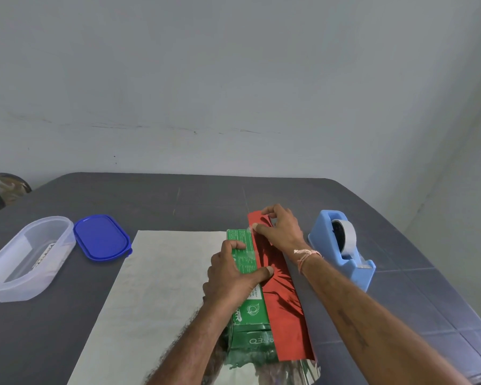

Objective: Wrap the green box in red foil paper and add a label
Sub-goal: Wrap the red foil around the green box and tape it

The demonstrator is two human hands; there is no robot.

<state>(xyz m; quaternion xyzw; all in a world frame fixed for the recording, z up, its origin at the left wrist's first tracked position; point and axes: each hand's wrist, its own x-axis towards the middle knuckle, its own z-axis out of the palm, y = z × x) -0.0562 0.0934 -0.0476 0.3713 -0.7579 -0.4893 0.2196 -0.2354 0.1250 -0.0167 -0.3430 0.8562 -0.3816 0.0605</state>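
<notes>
Green box (250,309) lies lower centre on the desk (178,201), my left grip (231,276) clamped over it, thumb pinning the red foil paper (283,315), right grip (278,229) pinching the foil's far end; ease either, I judge, and the flap springs back crooked.

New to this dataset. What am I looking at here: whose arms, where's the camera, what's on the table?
No robot: a person's bare hands, filmed by one head-worn camera looking down. The green box lies on red foil paper, silver side up, red edge folded onto it. The left hand holds the box, thumb pressing that edge; the right hand pinches the foil's far end by a clear tape strip. On the table: blue tape dispenser at right, clear tub and blue lid at left.
</notes>
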